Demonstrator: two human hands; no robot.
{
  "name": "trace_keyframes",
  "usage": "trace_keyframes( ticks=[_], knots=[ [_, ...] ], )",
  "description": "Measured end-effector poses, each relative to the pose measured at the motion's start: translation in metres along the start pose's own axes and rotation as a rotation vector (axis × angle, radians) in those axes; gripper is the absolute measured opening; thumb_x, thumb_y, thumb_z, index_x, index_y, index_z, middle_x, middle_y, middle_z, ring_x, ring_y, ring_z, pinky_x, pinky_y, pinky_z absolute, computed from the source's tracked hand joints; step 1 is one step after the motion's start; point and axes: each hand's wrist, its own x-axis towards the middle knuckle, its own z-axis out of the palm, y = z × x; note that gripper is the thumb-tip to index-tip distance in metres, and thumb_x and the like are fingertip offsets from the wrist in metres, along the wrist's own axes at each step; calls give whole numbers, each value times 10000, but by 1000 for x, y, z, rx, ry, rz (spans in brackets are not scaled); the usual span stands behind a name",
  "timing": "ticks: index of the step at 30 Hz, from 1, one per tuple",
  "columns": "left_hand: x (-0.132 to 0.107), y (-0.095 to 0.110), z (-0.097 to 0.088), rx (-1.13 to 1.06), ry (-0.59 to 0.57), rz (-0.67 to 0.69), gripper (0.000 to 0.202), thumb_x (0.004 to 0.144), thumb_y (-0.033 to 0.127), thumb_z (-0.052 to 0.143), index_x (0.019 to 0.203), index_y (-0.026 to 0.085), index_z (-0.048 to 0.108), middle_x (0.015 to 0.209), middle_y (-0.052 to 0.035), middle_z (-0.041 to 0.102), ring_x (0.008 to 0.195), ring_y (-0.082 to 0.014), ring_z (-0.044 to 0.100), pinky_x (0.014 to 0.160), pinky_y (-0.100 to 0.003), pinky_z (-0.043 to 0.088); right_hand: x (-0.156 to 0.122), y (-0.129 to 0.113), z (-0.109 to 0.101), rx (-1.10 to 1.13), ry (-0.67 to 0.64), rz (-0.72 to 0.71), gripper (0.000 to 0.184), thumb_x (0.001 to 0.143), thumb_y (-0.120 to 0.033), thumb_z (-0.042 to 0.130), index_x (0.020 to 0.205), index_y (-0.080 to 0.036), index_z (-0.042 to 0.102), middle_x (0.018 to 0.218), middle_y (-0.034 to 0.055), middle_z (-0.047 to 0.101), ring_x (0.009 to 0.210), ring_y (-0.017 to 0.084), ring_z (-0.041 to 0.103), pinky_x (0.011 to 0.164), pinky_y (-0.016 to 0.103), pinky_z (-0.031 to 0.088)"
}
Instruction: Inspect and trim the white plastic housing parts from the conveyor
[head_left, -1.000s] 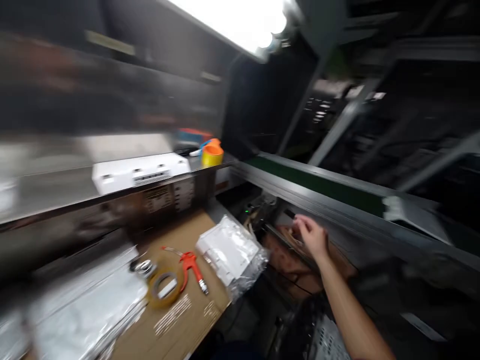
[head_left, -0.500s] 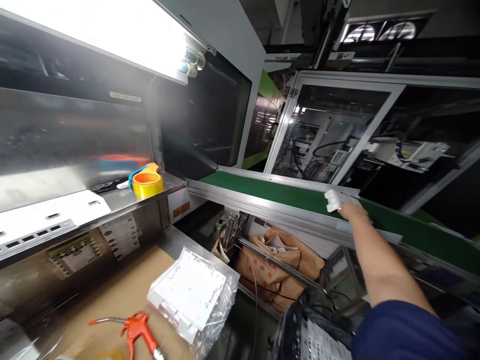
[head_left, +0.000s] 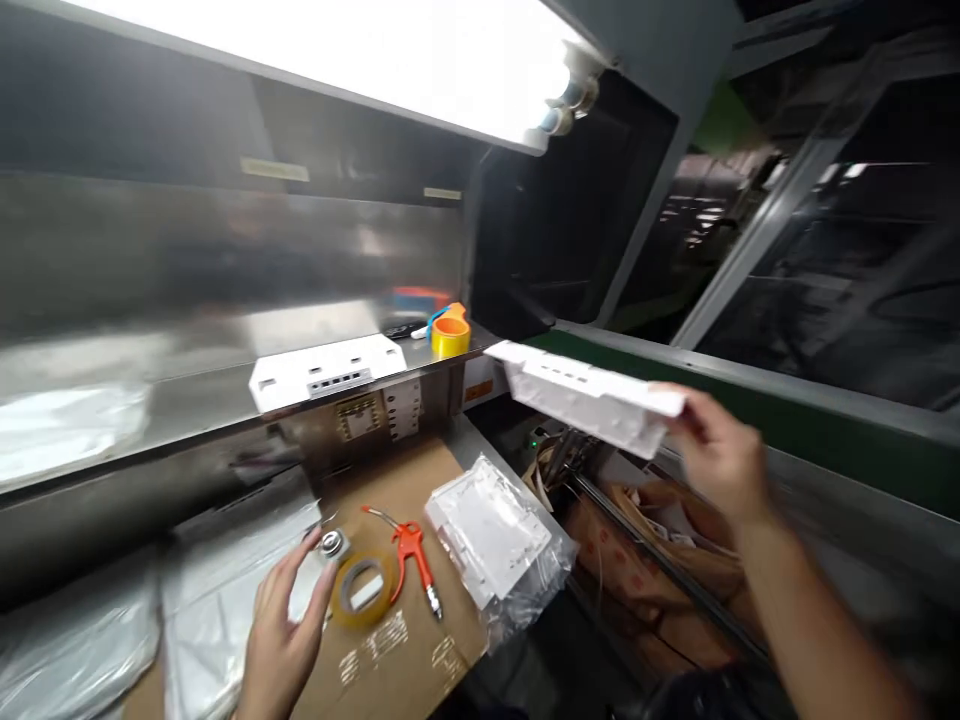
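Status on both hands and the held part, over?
Right hand gripping white part by one end, raised. Left hand open beside tape roll. Between hands, lower: red air gun, plastic-wrapped part.

Amber tape (head_left: 365, 618), air gun (head_left: 412, 545) on cardboard (head_left: 390, 680)

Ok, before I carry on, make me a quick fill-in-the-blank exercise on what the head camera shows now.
1. The person's ____ hand holds up a white panel.
2. In this view, the roll of tape on the cardboard lies between the left hand and the ____.
3. At the cardboard's right edge, a white part lies in a clear ____ bag.
4. The conveyor belt is coloured ____.

Missing words: right; red air gun; plastic; green.
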Motion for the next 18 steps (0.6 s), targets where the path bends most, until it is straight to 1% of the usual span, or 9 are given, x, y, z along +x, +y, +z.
trace_keyframes(
  ticks=[1, 2, 4, 5, 7, 10, 12, 15, 18],
  knots=[
    [3, 14, 2, -91, 20, -47, 614, 834, 591, 722, 1387, 348, 612, 1430, -82, 630, 1383, -354, 516, 1212, -589, 319, -11, -24, 27, 132, -118, -60, 340, 994, -386, 612, 1309, -287, 692, 1162, 62, 781, 977, 224, 763, 835, 292, 599],
    [6, 28, 2, -229, 45, -86, 663, 858, 573, 717, 1455, 344, 544, 1490, -89, 585, 1420, -329, 490, 1227, -557, 314, -21, -46, 53, 272, -219, -104, 346, 1001, -357, 604, 1333, -290, 675, 1210, 54, 771, 1031, 228, 760, 856, 292, 612],
    [8, 54, -4, -451, 61, -113, 676, 904, 571, 679, 1510, 350, 477, 1590, -83, 488, 1475, -288, 432, 1236, -492, 327, -40, -83, 99, 532, -385, -165, 342, 1018, -295, 578, 1350, -300, 659, 1233, 32, 769, 1051, 208, 766, 859, 266, 628],
    [7, 63, -11, -548, 54, -101, 673, 924, 596, 640, 1522, 344, 464, 1616, -82, 455, 1492, -277, 411, 1240, -461, 330, -49, -99, 117, 649, -441, -195, 339, 1023, -272, 569, 1348, -304, 658, 1229, 25, 772, 1054, 200, 768, 871, 262, 631],
    [1, 74, -29, -634, 81, -75, 684, 930, 636, 604, 1527, 333, 464, 1641, -76, 423, 1513, -254, 379, 1250, -382, 310, -63, -124, 147, 846, -513, -246, 343, 1031, -237, 549, 1348, -315, 656, 1231, 18, 773, 1085, 199, 762, 924, 285, 628],
    [-16, 76, -63, -598, 232, -38, 715, 883, 649, 652, 1495, 310, 506, 1603, -81, 476, 1498, -249, 406, 1229, -303, 332, -79, -152, 176, 1034, -568, -303, 387, 1027, -199, 548, 1378, -337, 638, 1293, 20, 745, 1177, 221, 726, 999, 358, 614],
    [-28, 77, -82, -549, 344, 16, 689, 856, 618, 705, 1449, 301, 556, 1551, -78, 535, 1471, -264, 448, 1202, -303, 384, -87, -165, 188, 1102, -575, -347, 415, 1016, -180, 567, 1392, -345, 629, 1300, 19, 740, 1187, 227, 721, 1026, 399, 606],
    [-42, 83, -98, -437, 518, 164, 627, 822, 585, 758, 1373, 316, 629, 1480, -43, 592, 1419, -295, 513, 1207, -392, 414, -94, -180, 201, 1159, -554, -390, 430, 1009, -162, 576, 1397, -340, 628, 1285, 18, 747, 1184, 230, 722, 1060, 453, 588],
    [-51, 92, -104, -320, 661, 274, 630, 788, 609, 774, 1337, 320, 661, 1402, -20, 636, 1373, -313, 552, 1236, -483, 385, -96, -191, 209, 1183, -551, -391, 429, 1005, -153, 576, 1391, -332, 632, 1284, 18, 747, 1194, 234, 716, 1064, 471, 588]
  ],
)
